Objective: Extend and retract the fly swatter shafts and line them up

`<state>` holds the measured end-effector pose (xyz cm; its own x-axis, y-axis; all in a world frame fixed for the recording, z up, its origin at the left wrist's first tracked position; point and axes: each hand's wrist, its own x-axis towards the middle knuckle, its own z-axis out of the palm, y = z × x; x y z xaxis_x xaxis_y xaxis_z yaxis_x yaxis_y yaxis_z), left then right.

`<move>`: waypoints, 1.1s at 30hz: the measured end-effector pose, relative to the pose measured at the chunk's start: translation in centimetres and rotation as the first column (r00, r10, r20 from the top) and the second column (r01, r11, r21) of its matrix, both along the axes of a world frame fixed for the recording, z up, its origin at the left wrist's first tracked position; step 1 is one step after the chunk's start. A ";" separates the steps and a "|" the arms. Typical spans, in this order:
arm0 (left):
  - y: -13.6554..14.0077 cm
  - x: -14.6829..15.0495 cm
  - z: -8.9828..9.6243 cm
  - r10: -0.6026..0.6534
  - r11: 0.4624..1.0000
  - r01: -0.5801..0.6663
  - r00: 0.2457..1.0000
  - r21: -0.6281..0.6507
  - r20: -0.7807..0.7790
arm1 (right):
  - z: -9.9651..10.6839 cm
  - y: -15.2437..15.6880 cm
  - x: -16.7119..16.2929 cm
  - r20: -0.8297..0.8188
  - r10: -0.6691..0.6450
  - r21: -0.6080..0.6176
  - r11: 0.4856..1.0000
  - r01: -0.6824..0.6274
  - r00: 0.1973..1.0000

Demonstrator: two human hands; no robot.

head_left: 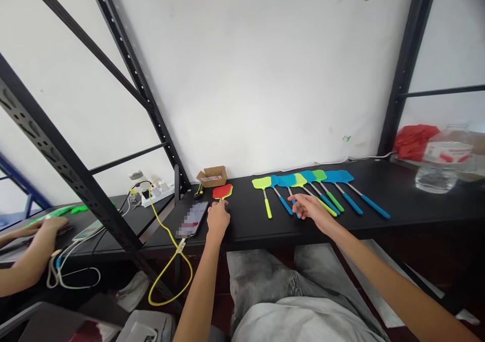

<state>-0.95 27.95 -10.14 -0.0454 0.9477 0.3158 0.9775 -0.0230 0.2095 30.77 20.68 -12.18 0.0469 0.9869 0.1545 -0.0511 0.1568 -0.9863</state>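
A red fly swatter (222, 192) lies at the left, with a yellow-green edge showing under its head. My left hand (218, 217) is closed over its handle, which is mostly hidden. Farther right, several blue, green and yellow fly swatters lie in an overlapping row, heads toward the wall. My right hand (309, 209) hovers over the handle of one blue fly swatter (287, 181), fingers apart and loosely bent; contact with the handle cannot be made out. Left of that hand is a yellow fly swatter (262, 183). A green fly swatter (334, 199) lies to its right.
Left of my left hand lies a phone (192, 220) on a yellow cable (165, 227). Behind stand a small cardboard box (212, 177) and a power strip (158, 194). A water bottle (439, 162) and red bag (414, 141) are right. Another person's arm (34, 253) is far left.
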 end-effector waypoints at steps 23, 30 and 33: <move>0.2 -0.7 1.5 -0.146 0.972 0.070 0.928 0.224 0.343 | 0.6 -0.5 -0.3 0.022 -0.011 -0.003 1.000 0.011 1.000; -1.5 3.6 2.7 -0.381 0.886 0.389 0.303 0.252 0.873 | 0.7 -0.7 -0.6 -0.024 -0.048 0.039 0.998 0.049 0.999; -3.4 6.7 2.9 -0.388 0.823 0.508 0.171 0.256 0.906 | 1.0 -1.0 -1.4 -0.038 -0.040 0.064 0.997 0.043 0.998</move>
